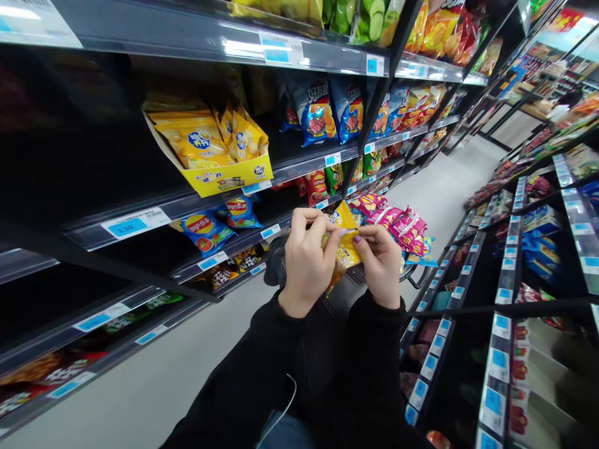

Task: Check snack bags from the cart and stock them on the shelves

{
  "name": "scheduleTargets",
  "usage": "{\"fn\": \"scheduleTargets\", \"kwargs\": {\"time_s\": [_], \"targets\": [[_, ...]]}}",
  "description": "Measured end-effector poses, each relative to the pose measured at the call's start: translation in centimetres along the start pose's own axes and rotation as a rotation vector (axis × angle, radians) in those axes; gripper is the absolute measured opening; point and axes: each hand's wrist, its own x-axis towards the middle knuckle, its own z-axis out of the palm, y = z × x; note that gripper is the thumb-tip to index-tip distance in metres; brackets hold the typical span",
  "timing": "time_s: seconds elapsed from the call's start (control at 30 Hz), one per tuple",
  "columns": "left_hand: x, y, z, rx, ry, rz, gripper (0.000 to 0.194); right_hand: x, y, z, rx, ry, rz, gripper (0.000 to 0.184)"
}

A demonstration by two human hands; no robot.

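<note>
Both of my hands pinch a yellow snack bag (346,254) in front of my body. My left hand (306,259) grips its left edge between thumb and fingers. On the other side, my right hand (380,262) holds the edge near the top with thumb and forefinger. Part of the bag is hidden behind the fingers. Just beyond my hands lie several pink snack bags (390,215), piled with some blue bags. To the left, an open yellow display box (234,178) on the shelf holds similar yellow bags (201,142).
Dark shelves with price labels (135,222) run along the left, holding blue chip bags (316,112) and small blue bags (206,232). Another shelf row (508,249) stands close on the right. The pale aisle floor (449,165) stretches ahead between them.
</note>
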Motion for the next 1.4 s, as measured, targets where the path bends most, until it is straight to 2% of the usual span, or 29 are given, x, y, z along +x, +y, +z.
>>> {"fn": "scheduleTargets", "kwargs": {"time_s": [0.13, 0.2, 0.3, 0.37, 0.43, 0.53, 0.63, 0.7, 0.73, 0.83, 0.9, 1.1, 1.27, 1.4], "targets": [[0.2, -0.8, 0.2, 0.071, -0.094, 0.230, 0.016, 0.0, -0.1, -0.4, 0.047, -0.043, 0.028, 0.022], [0.2, -1.0, 0.2, 0.087, -0.127, 0.309, 0.015, 0.0, -0.2, -0.7, 0.016, -0.044, 0.005, 0.021], [0.2, -1.3, 0.1, 0.017, -0.135, 0.336, 0.012, 0.1, 0.0, -0.9, -0.045, 0.013, -0.070, 0.004], [0.2, -2.0, 0.0, -0.055, -0.133, 0.323, 0.010, 0.2, 0.2, -1.1, -0.068, 0.076, -0.111, 0.003], [0.1, -3.1, 0.1, -0.120, -0.120, 0.277, 0.023, 0.3, 0.5, -1.4, -0.062, 0.173, -0.159, 0.004], [0.0, -4.4, 0.8, -0.357, -0.117, 0.087, 0.055, 0.5, 1.1, -1.9, 0.015, 0.356, -0.201, 0.008], [-0.2, -4.2, 1.7, -0.729, -0.253, -0.141, 0.076, 0.7, 1.8, -2.3, 0.054, 0.484, -0.183, 0.013], [-0.3, -3.3, 2.0, -0.887, -0.353, -0.272, 0.077, 0.8, 2.3, -2.4, 0.055, 0.530, -0.196, 0.014], [-0.3, -2.8, 2.0, -0.926, -0.367, -0.334, 0.073, 0.8, 2.4, -2.5, 0.053, 0.542, -0.211, 0.014], [-0.2, -1.8, 1.5, -0.913, -0.291, -0.470, 0.052, 0.9, 2.9, -2.8, 0.042, 0.533, -0.238, 0.017], [-0.1, -1.7, 0.9, -0.857, -0.252, -0.502, 0.043, 0.9, 3.2, -3.0, 0.052, 0.509, -0.247, 0.018], [0.3, -2.8, -0.3, -0.829, -0.288, -0.465, 0.029, 0.8, 3.6, -3.1, 0.140, 0.442, -0.285, 0.016], [0.3, -3.3, -0.3, -0.988, -0.320, -0.428, 0.040, 0.7, 3.6, -3.1, 0.149, 0.407, -0.257, 0.019], [0.3, -3.2, -0.5, -0.880, -0.322, -0.447, 0.037, 0.7, 3.5, -3.3, 0.088, 0.419, -0.263, 0.019]]}}
